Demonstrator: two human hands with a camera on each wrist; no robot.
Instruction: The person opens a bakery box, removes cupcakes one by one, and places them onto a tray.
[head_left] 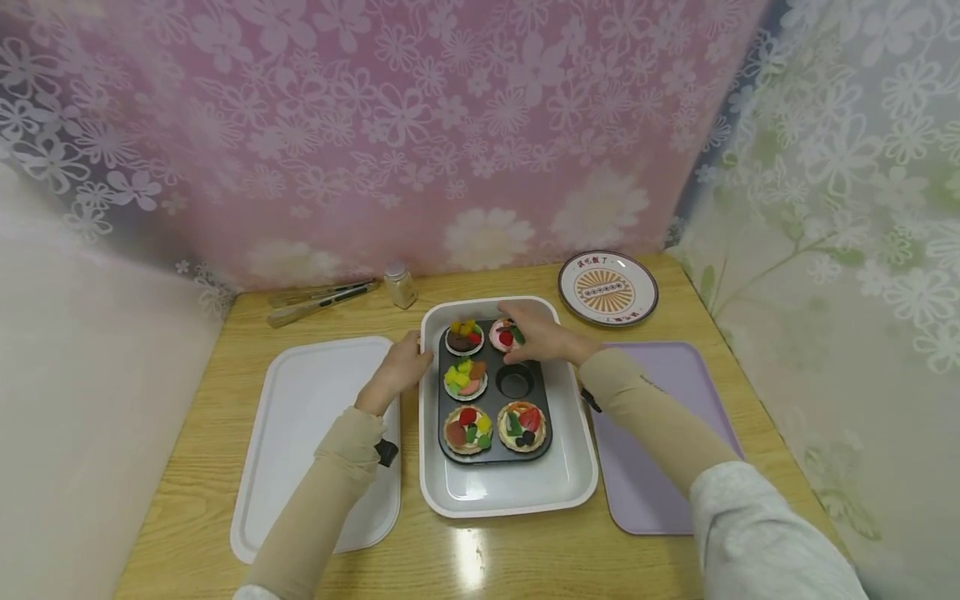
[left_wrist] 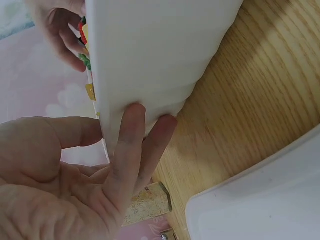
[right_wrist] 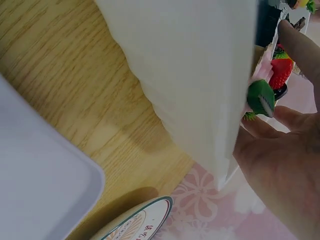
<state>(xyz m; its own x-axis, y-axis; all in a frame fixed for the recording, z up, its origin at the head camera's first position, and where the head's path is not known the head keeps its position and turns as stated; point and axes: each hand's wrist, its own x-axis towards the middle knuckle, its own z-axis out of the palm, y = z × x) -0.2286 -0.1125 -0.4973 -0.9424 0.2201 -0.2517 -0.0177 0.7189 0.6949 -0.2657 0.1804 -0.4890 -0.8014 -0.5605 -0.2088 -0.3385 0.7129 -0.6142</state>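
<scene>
A black muffin tin (head_left: 495, 443) lies in a deep white tray (head_left: 510, 492) on a wooden table. Toy tarts fill most cups: a chocolate one (head_left: 464, 337), a yellow one (head_left: 466, 379) and two fruit ones (head_left: 468, 428) at the near end. The middle right cup (head_left: 516, 382) is empty. My right hand (head_left: 534, 333) grips a pink tart (head_left: 504, 336) in the far right cup; its strawberry (right_wrist: 280, 75) and green leaf (right_wrist: 261, 97) show between my fingers (right_wrist: 300, 45). My left hand (head_left: 401, 367) rests straight fingers (left_wrist: 135, 145) against the tray's left wall (left_wrist: 150, 65).
A flat white tray (head_left: 300, 433) lies to the left and a purple tray (head_left: 660, 467) to the right. At the back are a patterned plate (head_left: 607, 289), a small shaker jar (head_left: 401, 286) and a brush with tongs (head_left: 318, 300). Floral curtains close three sides.
</scene>
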